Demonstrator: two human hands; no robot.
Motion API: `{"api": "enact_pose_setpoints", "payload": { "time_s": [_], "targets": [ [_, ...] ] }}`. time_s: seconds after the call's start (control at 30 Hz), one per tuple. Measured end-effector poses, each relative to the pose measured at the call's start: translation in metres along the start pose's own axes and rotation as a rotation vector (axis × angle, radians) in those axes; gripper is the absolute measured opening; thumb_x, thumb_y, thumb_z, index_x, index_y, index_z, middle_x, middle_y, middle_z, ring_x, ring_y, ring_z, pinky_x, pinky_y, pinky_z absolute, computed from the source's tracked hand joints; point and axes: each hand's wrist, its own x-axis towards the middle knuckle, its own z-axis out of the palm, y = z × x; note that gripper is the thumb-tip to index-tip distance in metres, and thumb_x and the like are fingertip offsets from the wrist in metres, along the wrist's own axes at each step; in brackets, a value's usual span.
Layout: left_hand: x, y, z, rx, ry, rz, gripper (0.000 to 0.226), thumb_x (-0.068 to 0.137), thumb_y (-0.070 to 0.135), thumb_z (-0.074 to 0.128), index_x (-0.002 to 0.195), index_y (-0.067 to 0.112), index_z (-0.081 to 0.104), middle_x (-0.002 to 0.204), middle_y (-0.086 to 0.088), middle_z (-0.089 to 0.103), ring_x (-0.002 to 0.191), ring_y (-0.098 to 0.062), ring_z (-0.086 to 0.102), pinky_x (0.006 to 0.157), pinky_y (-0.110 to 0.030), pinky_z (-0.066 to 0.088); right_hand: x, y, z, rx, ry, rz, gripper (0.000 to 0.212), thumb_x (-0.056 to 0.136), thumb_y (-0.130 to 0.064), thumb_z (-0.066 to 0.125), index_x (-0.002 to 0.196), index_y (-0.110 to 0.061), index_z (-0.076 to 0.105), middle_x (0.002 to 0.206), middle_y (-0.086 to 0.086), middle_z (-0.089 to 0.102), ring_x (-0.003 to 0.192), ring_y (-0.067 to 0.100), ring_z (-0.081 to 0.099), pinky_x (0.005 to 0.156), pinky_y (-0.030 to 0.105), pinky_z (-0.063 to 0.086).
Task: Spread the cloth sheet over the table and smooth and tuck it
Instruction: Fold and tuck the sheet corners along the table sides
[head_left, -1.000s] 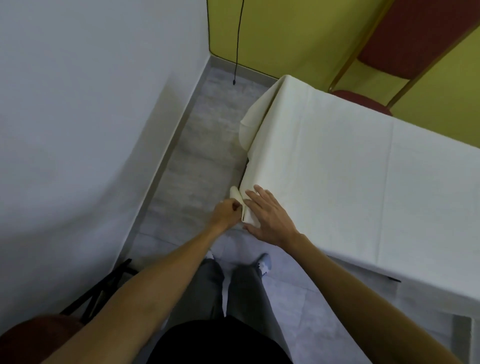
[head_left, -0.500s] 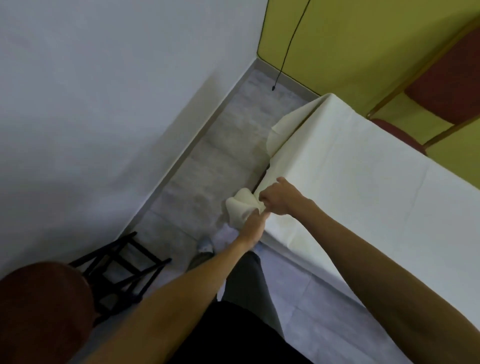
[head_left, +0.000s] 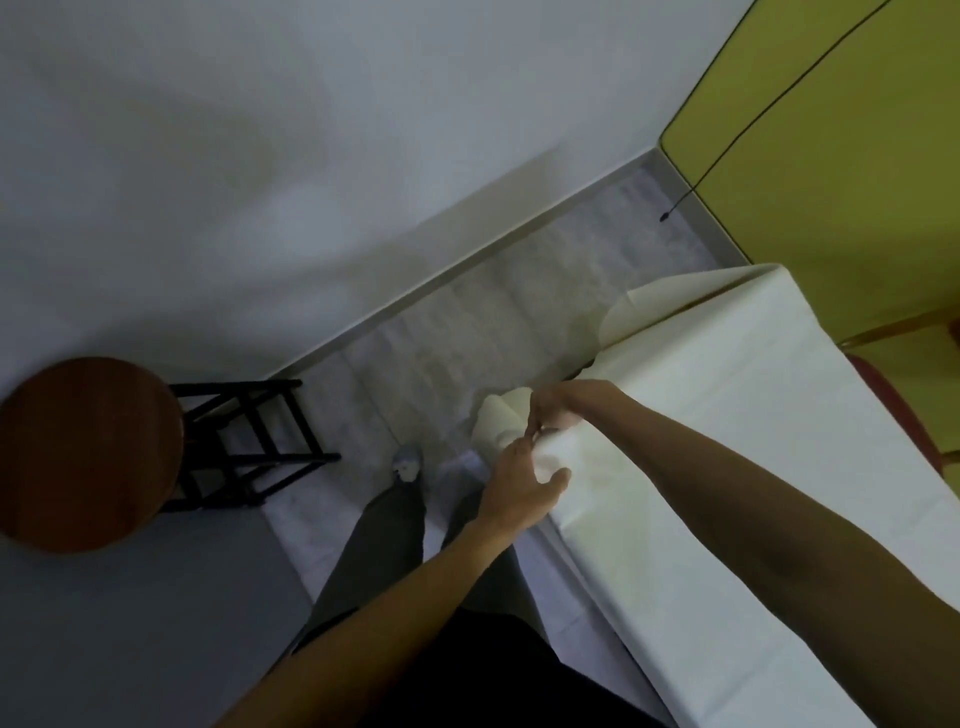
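A cream cloth sheet (head_left: 727, 457) covers the table on the right, and its near corner (head_left: 501, 421) bunches out over the floor. My right hand (head_left: 553, 408) grips that bunched corner at the table's edge, fingers curled round the fabric. Just below it, my left hand (head_left: 522, 480) pinches the cloth where it hangs off the table corner. The far corner of the sheet (head_left: 654, 306) flares outward over the floor.
A round brown stool (head_left: 88, 452) with black legs stands at the left by the white wall. A red chair (head_left: 904, 415) sits behind the table against the yellow wall. A black cable (head_left: 727, 150) hangs down there. Grey floor runs between wall and table.
The view has swung left and down, bringing the stool fully into sight. My right hand went from lying flat on the cloth to gripping the corner; my left hand shifted below it.
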Motion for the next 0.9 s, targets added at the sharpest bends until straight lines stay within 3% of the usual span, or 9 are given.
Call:
{"api": "enact_pose_setpoints", "payload": {
  "time_s": [0.13, 0.27, 0.37, 0.47, 0.53, 0.63, 0.7, 0.83, 0.9],
  "targets": [
    [-0.007, -0.005, 0.004, -0.015, 0.009, -0.003, 0.068, 0.092, 0.054, 0.058, 0.146, 0.019, 0.036, 0.146, -0.001, 0.047, 0.131, -0.021, 0.048, 0.103, -0.035, 0.044, -0.003, -0.003, -0.001, 0.068, -0.019, -0.025, 0.038, 0.098, -0.034, 0.058, 0.129, -0.012, 0.065, 0.126, 0.003, 0.065, 0.104, 0.022, 0.058, 0.092, 0.03, 0.044],
    [0.012, 0.002, -0.007, -0.026, -0.143, -0.032, 0.059, 0.093, 0.06, 0.053, 0.135, 0.019, 0.05, 0.131, -0.003, 0.057, 0.126, -0.022, 0.052, 0.104, -0.036, 0.041, -0.007, -0.004, 0.006, 0.043, 0.046, 0.016, 0.041, 0.099, -0.037, 0.055, 0.127, -0.009, 0.065, 0.125, 0.006, 0.065, 0.107, 0.025, 0.06, 0.094, 0.032, 0.046],
    [0.032, 0.011, -0.016, -0.073, -0.299, -0.076, 0.058, 0.098, 0.058, 0.044, 0.133, 0.013, 0.053, 0.133, -0.008, 0.056, 0.128, -0.025, 0.049, 0.104, -0.035, 0.034, -0.008, -0.004, 0.01, 0.018, 0.093, 0.03, 0.036, 0.098, -0.031, 0.056, 0.127, -0.013, 0.066, 0.121, 0.005, 0.066, 0.102, 0.023, 0.059, 0.09, 0.032, 0.045],
    [0.051, 0.013, -0.017, -0.185, -0.406, -0.124, 0.063, 0.1, 0.058, 0.039, 0.141, 0.011, 0.047, 0.139, -0.001, 0.05, 0.135, -0.025, 0.042, 0.115, -0.039, 0.029, -0.009, -0.001, 0.014, 0.086, 0.306, 0.085, 0.026, 0.096, -0.021, 0.057, 0.118, -0.011, 0.069, 0.11, 0.005, 0.069, 0.09, 0.02, 0.062, 0.075, 0.03, 0.049],
    [0.058, 0.013, -0.016, -0.206, -0.415, -0.117, 0.066, 0.097, 0.059, 0.044, 0.143, 0.012, 0.046, 0.144, -0.007, 0.05, 0.135, -0.027, 0.045, 0.113, -0.037, 0.035, -0.013, 0.002, 0.018, 0.083, 0.511, 0.124, 0.022, 0.093, -0.016, 0.055, 0.107, -0.011, 0.071, 0.1, 0.005, 0.071, 0.084, 0.022, 0.067, 0.072, 0.032, 0.054],
    [0.059, 0.013, -0.014, -0.223, -0.377, -0.068, 0.07, 0.094, 0.062, 0.045, 0.146, 0.014, 0.042, 0.149, -0.008, 0.045, 0.139, -0.026, 0.041, 0.113, -0.035, 0.035, -0.025, 0.01, 0.031, 0.043, 0.802, 0.169, 0.016, 0.093, -0.021, 0.05, 0.088, -0.015, 0.064, 0.092, 0.004, 0.071, 0.09, 0.025, 0.066, 0.094, 0.039, 0.045],
    [0.058, 0.014, -0.011, -0.126, -0.365, -0.015, 0.073, 0.095, 0.063, 0.041, 0.15, 0.016, 0.035, 0.153, -0.008, 0.039, 0.141, -0.028, 0.037, 0.115, -0.037, 0.03, -0.033, 0.016, 0.044, 0.053, 0.991, 0.22, 0.02, 0.094, -0.026, 0.052, 0.087, -0.016, 0.067, 0.093, 0.005, 0.071, 0.1, 0.027, 0.064, 0.107, 0.05, 0.038],
    [0.054, 0.028, -0.017, 0.11, -0.375, 0.135, 0.074, 0.095, 0.067, 0.037, 0.153, 0.021, 0.029, 0.152, -0.008, 0.043, 0.135, -0.027, 0.045, 0.112, -0.047, 0.037, -0.052, 0.026, 0.066, 0.187, 1.156, 0.416, 0.031, 0.1, -0.029, 0.047, 0.114, -0.01, 0.067, 0.124, 0.009, 0.066, 0.127, 0.033, 0.051, 0.115, 0.053, 0.031],
    [0.05, 0.041, -0.029, 0.192, -0.409, 0.211, 0.073, 0.098, 0.059, 0.04, 0.155, 0.016, 0.024, 0.158, -0.008, 0.034, 0.142, -0.026, 0.037, 0.117, -0.039, 0.03, -0.063, 0.021, 0.073, 0.332, 1.149, 0.509, 0.039, 0.103, -0.03, 0.043, 0.131, -0.006, 0.057, 0.142, 0.014, 0.053, 0.139, 0.036, 0.041, 0.118, 0.054, 0.028]
  ]
}}
